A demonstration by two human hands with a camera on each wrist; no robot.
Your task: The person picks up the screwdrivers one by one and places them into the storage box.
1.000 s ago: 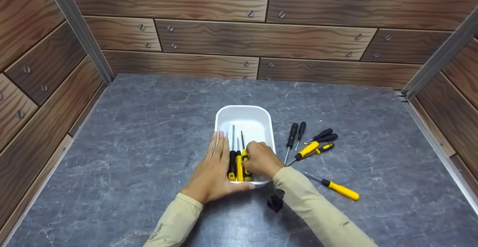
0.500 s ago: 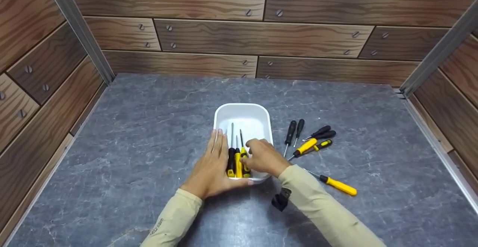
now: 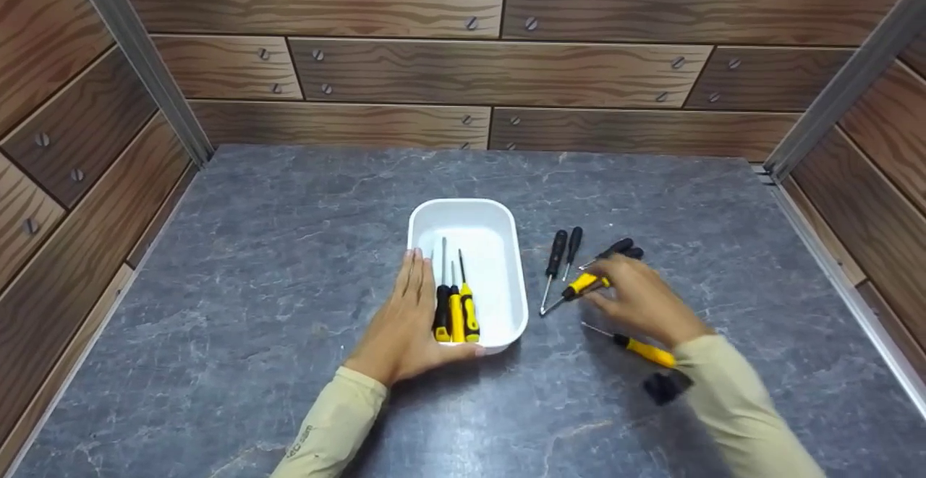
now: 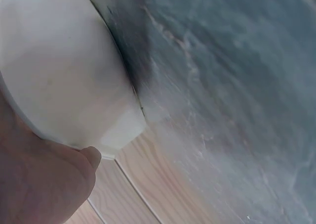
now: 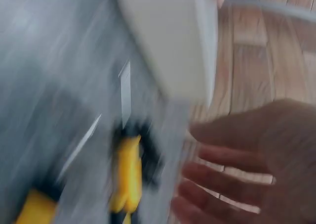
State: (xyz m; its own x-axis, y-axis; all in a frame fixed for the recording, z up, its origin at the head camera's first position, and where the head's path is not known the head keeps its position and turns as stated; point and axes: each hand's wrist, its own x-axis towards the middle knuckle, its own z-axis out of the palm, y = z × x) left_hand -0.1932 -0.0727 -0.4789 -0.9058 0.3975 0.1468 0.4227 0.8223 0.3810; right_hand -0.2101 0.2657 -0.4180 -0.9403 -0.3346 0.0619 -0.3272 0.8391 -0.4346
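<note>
A white tray [image 3: 495, 246] rests on the grey marbled table. My left hand [image 3: 401, 333] lies with straight fingers along its left rim, the thumb across its near end; the left wrist view shows that thumb [image 4: 91, 157] at the rim. Side by side in the tray's left half lie a black screwdriver [image 3: 442, 312], a yellow screwdriver [image 3: 456, 319] and a yellow-and-black screwdriver [image 3: 469, 312]. My right hand [image 3: 644, 304] hovers over the loose screwdrivers, fingers spread, nearest to one with a yellow handle [image 3: 581, 286]. In the right wrist view its fingers [image 5: 227, 179] hold nothing.
To the tray's right lie two black screwdrivers [image 3: 556, 250] with more black handles [image 3: 621, 246] beyond, partly behind my right hand. Another yellow screwdriver [image 3: 650, 352] lies nearer, under the right wrist. Wood-patterned walls [image 3: 405, 73] enclose the table at the back and sides.
My right hand has let go of the yellow-and-black screwdriver in the tray and moved right, over the loose screwdrivers. My left hand has stayed at the tray.
</note>
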